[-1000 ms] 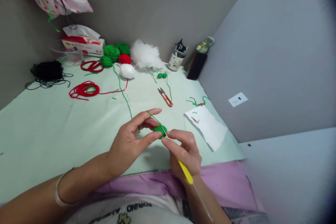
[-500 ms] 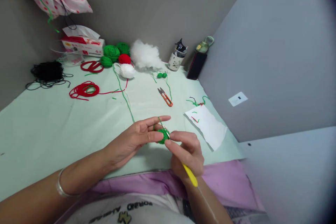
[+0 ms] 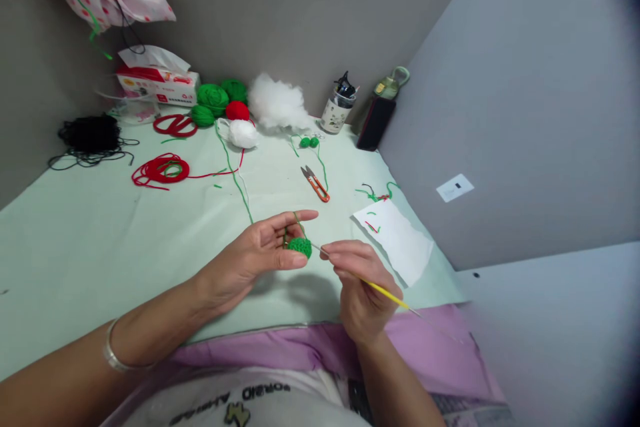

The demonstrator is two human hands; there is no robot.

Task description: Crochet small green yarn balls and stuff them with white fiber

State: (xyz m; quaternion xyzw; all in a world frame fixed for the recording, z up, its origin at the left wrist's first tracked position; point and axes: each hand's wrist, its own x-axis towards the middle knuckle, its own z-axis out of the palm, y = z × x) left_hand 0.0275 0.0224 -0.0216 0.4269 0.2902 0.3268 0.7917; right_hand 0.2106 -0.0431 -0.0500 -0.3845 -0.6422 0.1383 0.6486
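Observation:
Between thumb and fingers, my left hand (image 3: 267, 247) pinches a small round green crochet piece (image 3: 300, 247). Green yarn (image 3: 243, 195) comes from the back of the table and passes over the raised index finger. My right hand (image 3: 367, 280) grips a crochet hook (image 3: 385, 291) with a yellow handle, held like a pen. The hook's metal shaft points left, and its tip meets the right edge of the green piece. Whether a loop sits on the tip is too small to tell.
Orange thread snips (image 3: 315, 184) lie beyond my hands, near two small green pieces (image 3: 309, 142). At right is a torn white paper (image 3: 395, 240) with yarn scraps. Behind are green yarn balls (image 3: 213, 100), white stuffing (image 3: 278, 103), red scissors (image 3: 175, 125), a pen cup (image 3: 336, 113) and a phone (image 3: 377, 123).
My right hand has moved slightly right, and the hook has swung flatter, its handle now pointing more to the right. My left hand has shifted a little left and up with the green piece.

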